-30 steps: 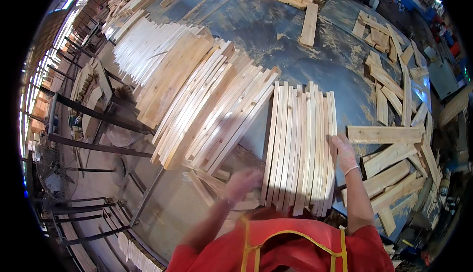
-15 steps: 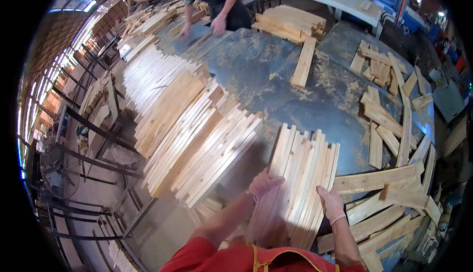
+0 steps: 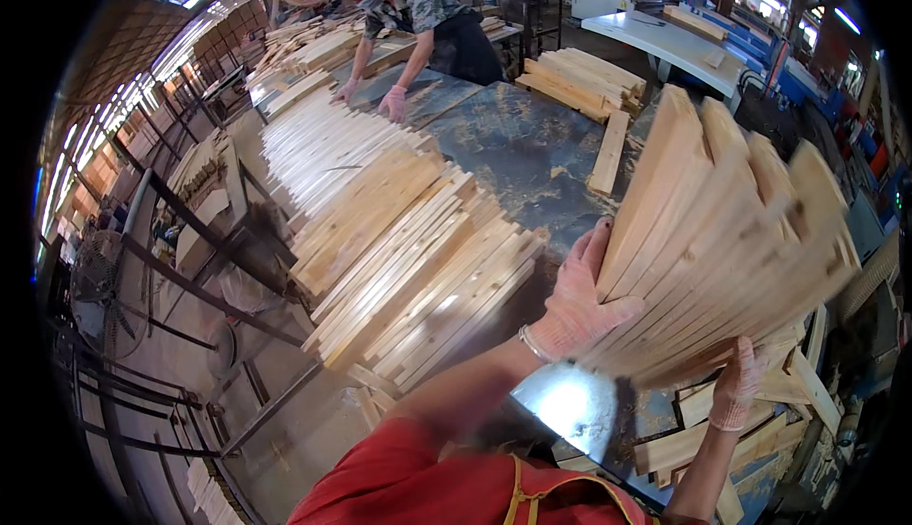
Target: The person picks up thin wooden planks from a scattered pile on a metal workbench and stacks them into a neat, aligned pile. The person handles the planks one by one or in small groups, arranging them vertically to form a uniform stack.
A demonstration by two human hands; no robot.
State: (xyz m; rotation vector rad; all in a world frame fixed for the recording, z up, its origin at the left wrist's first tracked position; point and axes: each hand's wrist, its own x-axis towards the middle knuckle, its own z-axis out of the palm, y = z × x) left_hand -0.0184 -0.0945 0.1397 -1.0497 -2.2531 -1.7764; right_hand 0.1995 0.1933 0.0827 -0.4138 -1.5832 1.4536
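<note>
Between my two gloved hands a thick bundle of wooden slats (image 3: 722, 249) is raised off the table and tilted, its upper ends smeared by motion. My left hand (image 3: 581, 302) clamps the bundle's left side, thumb across the near face. On the lower right, my right hand (image 3: 736, 384) grips the bundle from its near edge, some fingers hidden behind the wood. To the left of the bundle, a long row of stacked slats (image 3: 418, 259) lies along the metal table (image 3: 503, 135).
Across the table a co-worker (image 3: 432, 21) bends with both gloved hands by the slat row. A stack of boards (image 3: 584, 78) and a single board (image 3: 608, 152) lie at the far side. Loose offcuts (image 3: 703, 439) are heaped at right. A metal rack (image 3: 218, 278) and fan (image 3: 100, 283) stand left.
Both hands have lifted the slat bundle from the table and swung it up and to the right. The co-worker has leaned over toward the slat row.
</note>
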